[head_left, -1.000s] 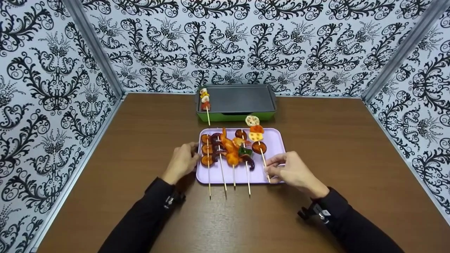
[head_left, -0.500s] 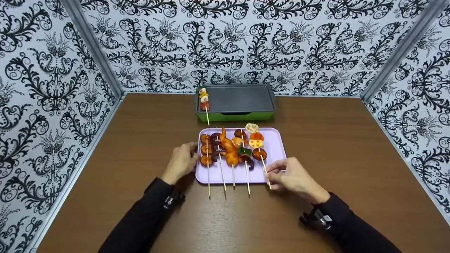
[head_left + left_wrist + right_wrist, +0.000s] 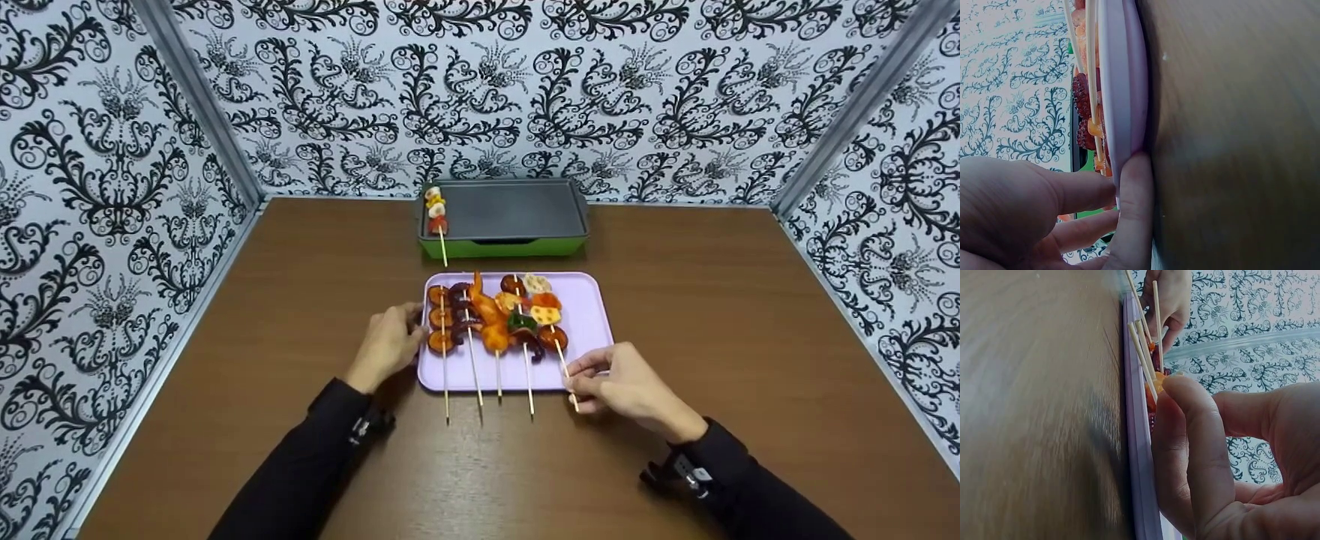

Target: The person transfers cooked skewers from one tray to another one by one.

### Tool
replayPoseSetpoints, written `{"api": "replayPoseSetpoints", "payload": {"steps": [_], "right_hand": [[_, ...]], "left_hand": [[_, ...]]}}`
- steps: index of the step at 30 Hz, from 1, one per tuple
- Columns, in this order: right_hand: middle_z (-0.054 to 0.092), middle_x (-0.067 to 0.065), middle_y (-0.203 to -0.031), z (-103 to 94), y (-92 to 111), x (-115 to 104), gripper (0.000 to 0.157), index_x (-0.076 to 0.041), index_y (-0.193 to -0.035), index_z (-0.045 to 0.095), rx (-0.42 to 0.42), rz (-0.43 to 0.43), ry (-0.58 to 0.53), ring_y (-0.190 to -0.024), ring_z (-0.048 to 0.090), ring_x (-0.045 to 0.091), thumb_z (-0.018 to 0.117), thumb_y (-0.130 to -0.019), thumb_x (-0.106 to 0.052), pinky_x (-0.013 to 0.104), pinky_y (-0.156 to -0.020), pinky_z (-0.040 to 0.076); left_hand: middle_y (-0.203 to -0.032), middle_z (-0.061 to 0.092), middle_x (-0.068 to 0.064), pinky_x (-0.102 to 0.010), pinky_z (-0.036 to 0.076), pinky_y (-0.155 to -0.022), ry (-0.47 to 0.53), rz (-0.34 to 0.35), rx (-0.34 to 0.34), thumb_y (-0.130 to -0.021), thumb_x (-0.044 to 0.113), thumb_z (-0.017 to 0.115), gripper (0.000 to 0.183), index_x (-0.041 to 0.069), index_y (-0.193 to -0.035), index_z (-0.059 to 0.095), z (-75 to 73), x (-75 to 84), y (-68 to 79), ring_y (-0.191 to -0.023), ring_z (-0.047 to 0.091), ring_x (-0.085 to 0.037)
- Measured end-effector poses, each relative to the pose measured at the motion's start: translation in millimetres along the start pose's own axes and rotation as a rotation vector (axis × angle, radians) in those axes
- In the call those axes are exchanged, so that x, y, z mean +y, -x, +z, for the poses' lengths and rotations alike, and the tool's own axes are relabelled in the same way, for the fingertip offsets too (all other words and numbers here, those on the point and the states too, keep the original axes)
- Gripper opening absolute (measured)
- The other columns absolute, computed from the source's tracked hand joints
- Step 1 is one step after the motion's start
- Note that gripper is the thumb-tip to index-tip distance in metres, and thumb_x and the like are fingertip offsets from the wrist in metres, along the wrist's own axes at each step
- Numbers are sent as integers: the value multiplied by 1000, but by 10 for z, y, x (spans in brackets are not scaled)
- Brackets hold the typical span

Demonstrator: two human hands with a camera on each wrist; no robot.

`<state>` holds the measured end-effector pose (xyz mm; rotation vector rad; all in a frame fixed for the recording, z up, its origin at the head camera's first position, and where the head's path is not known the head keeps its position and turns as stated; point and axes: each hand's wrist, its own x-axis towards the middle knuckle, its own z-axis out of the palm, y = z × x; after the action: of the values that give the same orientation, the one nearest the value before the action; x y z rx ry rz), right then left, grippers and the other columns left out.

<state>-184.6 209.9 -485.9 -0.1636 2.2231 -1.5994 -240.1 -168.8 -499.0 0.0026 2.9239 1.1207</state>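
Note:
In the head view, my left hand (image 3: pixel 386 346) grips the left edge of a lilac tray (image 3: pixel 589 311). The left wrist view shows its fingers and thumb pinching the tray rim (image 3: pixel 1120 101). My right hand (image 3: pixel 626 384) pinches the stick of a food skewer (image 3: pixel 546 315) over the tray's right side; it carries a lotus root slice, orange and pale yellow pieces and a round brown slice. To its left, several other skewers lie on the tray, among them one of brown round slices (image 3: pixel 441 318) and an orange one (image 3: pixel 491 322). Their sticks overhang the front edge.
Behind the tray stands a green grill (image 3: pixel 525 248) with a dark plate (image 3: pixel 510 210). One skewer (image 3: pixel 436 212) lies at its left end, stick jutting forward. Patterned walls (image 3: pixel 480 97) enclose the brown table (image 3: pixel 322 270) at the back and sides.
My right hand has moved the skewer toward me and lower, so its lotus root tip now overlaps the tray instead of reaching past the back edge. The left hand stays at the tray.

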Motion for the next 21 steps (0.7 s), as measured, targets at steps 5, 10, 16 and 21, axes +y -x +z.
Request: {"api": "replayPoseSetpoints", "payload": {"steps": [5, 10, 16, 21], "right_hand": [[79, 8, -97, 13, 7, 14, 29, 16, -123, 77, -8, -8, -17, -81, 80, 13, 81, -102, -3, 30, -74, 74], [80, 10, -99, 21, 12, 18, 31, 15, -125, 78, 6, -18, -10, -79, 81, 13, 83, -102, -5, 29, -73, 74], [80, 11, -100, 15, 15, -2, 33, 14, -127, 78, 9, -16, -12, -78, 81, 14, 85, -103, -7, 29, -73, 74], [83, 13, -100, 8, 26, -27, 33, 11, -124, 81, 11, -21, 8, -75, 82, 13, 87, -105, -14, 29, -70, 73]], "left_hand": [[-145, 79, -26, -54, 65, -111, 9, -21, -18, -114, 11, 72, 47, 1, -160, 68, -4, 18, 1, -125, 76, -39], [-146, 78, -28, -55, 65, -113, 10, -14, -18, -114, 10, 71, 47, 0, -160, 68, -3, 23, 3, -126, 76, -40], [-145, 78, -29, -55, 67, -111, 28, -5, -14, -113, 10, 72, 49, -2, -160, 67, -9, 20, -12, -124, 78, -42], [-132, 83, -27, -51, 69, -100, 25, 66, 21, -109, 11, 75, 45, -2, -152, 73, 24, -101, -59, -113, 80, -40]]}}
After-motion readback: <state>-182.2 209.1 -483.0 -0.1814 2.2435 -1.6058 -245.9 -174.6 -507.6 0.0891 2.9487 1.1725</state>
